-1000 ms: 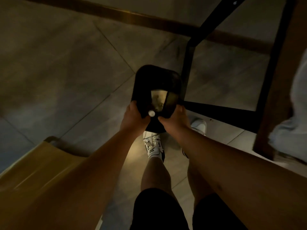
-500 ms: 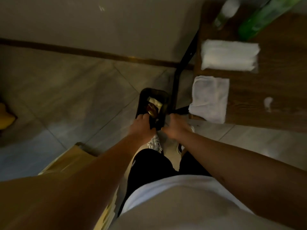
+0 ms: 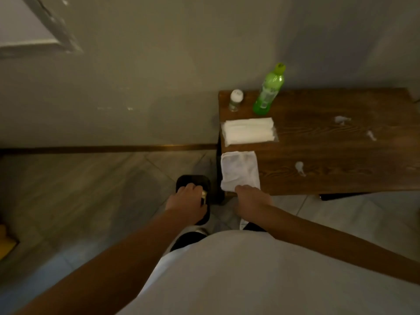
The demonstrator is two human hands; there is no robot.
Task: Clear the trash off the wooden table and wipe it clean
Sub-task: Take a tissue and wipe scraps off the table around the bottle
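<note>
The wooden table (image 3: 341,144) stands at the right against the wall. Three small white scraps of trash (image 3: 300,167) lie scattered on its top. A folded white cloth (image 3: 239,171) lies at the table's near left corner. My right hand (image 3: 251,198) touches the cloth's near edge; its fingers are hidden, so its grip is unclear. A black trash bin (image 3: 193,181) sits low beside the table's left end. My left hand (image 3: 187,202) holds its rim. A gold wrapper (image 3: 204,195) shows inside the bin.
A pack of white tissues (image 3: 248,133), a green bottle (image 3: 269,92) and a small clear bottle with a white cap (image 3: 236,100) stand at the table's far left. The wall runs behind. A yellow object (image 3: 5,243) lies on the floor at far left.
My view has risen from the floor to the tabletop. My right hand has left the bin and moved right to the cloth's edge. My left hand stays on the bin.
</note>
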